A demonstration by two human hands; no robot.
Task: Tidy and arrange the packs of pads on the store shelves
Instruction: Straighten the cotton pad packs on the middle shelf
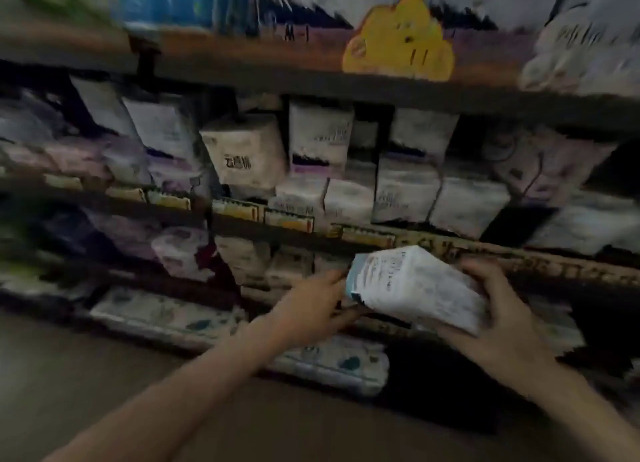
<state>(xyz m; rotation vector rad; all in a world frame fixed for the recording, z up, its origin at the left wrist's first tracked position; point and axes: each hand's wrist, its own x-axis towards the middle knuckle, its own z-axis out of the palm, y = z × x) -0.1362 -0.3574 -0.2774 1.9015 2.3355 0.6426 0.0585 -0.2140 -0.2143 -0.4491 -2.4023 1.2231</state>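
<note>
I see a shop aisle: tiered shelves (311, 84) stacked with wrapped packs (405, 188), price tags (289, 221) along their front edges, and a yellow sign (398, 42) on the upper edge.

Shelf gap (618, 165) beside packs (540, 164) (far right)

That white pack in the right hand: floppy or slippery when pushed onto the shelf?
Probably soft: the white pack looks plump where the right hand curls round it. Likely light, held tilted by that grip. Printed wrap may be slippery.
</note>
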